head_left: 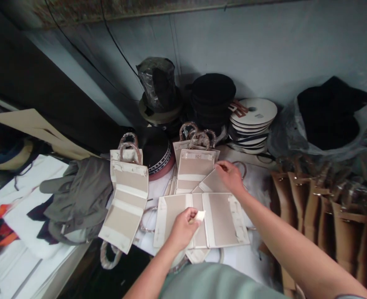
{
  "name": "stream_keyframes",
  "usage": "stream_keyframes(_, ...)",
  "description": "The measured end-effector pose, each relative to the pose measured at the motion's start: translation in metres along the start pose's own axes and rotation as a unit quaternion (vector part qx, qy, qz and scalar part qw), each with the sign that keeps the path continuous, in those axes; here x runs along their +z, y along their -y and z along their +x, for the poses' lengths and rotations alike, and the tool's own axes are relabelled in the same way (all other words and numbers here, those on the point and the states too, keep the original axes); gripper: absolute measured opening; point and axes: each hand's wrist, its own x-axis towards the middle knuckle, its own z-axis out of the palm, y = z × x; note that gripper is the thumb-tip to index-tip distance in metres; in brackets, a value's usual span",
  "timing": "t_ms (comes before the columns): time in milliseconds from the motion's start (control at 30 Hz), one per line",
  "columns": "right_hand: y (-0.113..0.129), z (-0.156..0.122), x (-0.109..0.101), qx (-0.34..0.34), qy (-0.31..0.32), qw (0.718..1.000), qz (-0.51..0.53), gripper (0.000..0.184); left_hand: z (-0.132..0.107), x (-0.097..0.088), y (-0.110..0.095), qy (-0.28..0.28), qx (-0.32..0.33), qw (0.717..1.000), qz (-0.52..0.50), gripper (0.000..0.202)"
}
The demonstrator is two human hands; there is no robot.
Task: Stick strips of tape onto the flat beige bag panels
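While the left hand pinches a small white paper scrap above an unfolded beige bag panel, the unclenched right hand rests on a neighbouring panel

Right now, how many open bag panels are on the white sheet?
4: left panel, back panel, panel under right hand, panel under left hand; more may be hidden.

The bag panels are faced in matt beige cloth. The top hat is sheathed in glossy plastic.
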Motion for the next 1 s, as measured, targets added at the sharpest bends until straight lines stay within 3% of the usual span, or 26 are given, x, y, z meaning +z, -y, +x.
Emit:
stream_keyframes(133,0.016,-0.083,0.001,0.006,0.195,0.979,0.058,0.026,-0.01,0.001,-0.008,-0.021,0.0,1.0,0.001,0.071)
stream_keyframes(200,0.024,-0.107,-0.001,-0.03,0.245,0.967,0.062,0.027,-0.015,0.001,-0.015,-0.017,0.007,1.0,0.024,0.083)
stream_keyframes(333,0.041,-0.118,-0.009,-0.136,0.298,0.945,0.018,0.021,-0.023,0.0,-0.023,-0.014,0.028,0.995,0.099,0.059)
stream_keyframes(600,0.062,-0.108,-0.004,-0.211,0.336,0.902,-0.173,0.015,-0.03,-0.006,-0.02,-0.045,0.079,0.977,0.194,0.017)
stream_keyframes(767,0.065,-0.107,0.002,-0.257,0.341,0.87,-0.248,0.008,-0.028,-0.011,-0.019,-0.057,0.126,0.954,0.268,0.009)
stream_keyframes(900,0.055,-0.104,0.009,-0.233,0.312,0.888,-0.243,0.009,-0.023,-0.012,-0.016,-0.062,0.191,0.922,0.331,0.015)
stream_keyframes(1000,0.038,-0.087,0.012,-0.166,0.257,0.933,-0.188,0.013,-0.021,-0.007,-0.009,-0.072,0.231,0.912,0.332,0.021)
